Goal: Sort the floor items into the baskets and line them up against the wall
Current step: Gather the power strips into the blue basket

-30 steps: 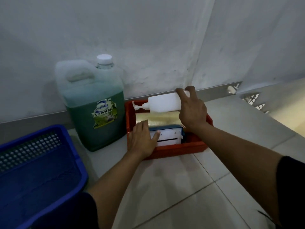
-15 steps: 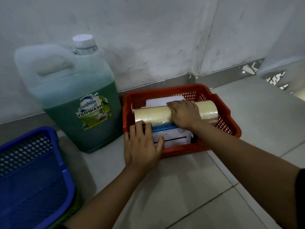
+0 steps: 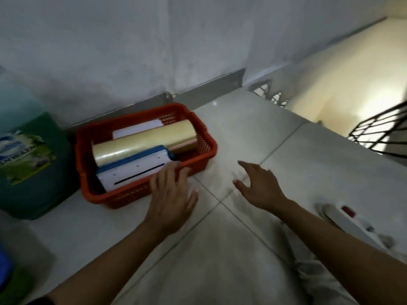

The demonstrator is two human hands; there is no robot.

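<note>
Hands flat, spread (fingers empty)

One red plastic mesh basket. Inside it: one long roll of yellowish clear tape, one white box with a blue edge, one flat white item. One green dishwash jug. One white power strip. Two bare hands, left hand and right hand.

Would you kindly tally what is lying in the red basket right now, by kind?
Tape roll: 1
White box with blue edge: 1
White bottle, mostly hidden behind the roll: 1
Total: 3, all inside the red basket.
</note>
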